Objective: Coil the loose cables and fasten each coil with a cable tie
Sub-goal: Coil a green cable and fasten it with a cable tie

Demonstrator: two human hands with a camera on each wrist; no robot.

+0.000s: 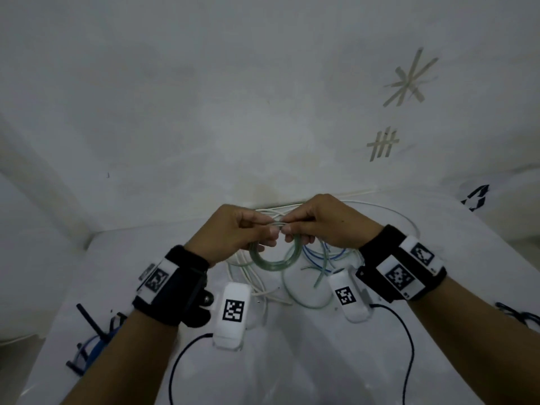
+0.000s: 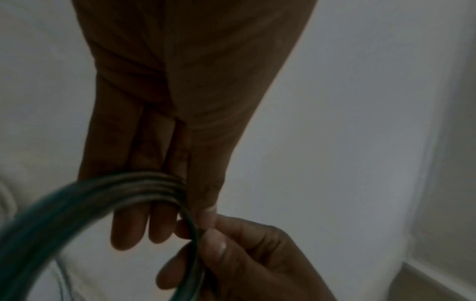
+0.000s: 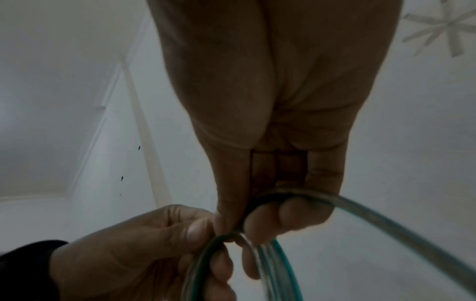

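Observation:
A green translucent cable wound into a small coil [image 1: 273,266] hangs above the table between both hands. My left hand [image 1: 233,232] pinches the top of the coil [image 2: 103,193] between thumb and fingers. My right hand [image 1: 321,223] pinches the same spot from the right, its fingertips touching the left hand's. In the right wrist view the coil [image 3: 270,264] drops below the fingers and one green strand [image 3: 386,220] runs off to the right. Whether the fingertips hold a tie is too small to tell.
Loose white cables [image 1: 254,282], blue cable [image 1: 321,255] and a green tail [image 1: 306,299] lie tangled on the white-covered table [image 1: 292,361] under the hands. A blue bundle with black strips [image 1: 90,346] sits at the near left. Dark cable [image 1: 520,314] lies at the right edge.

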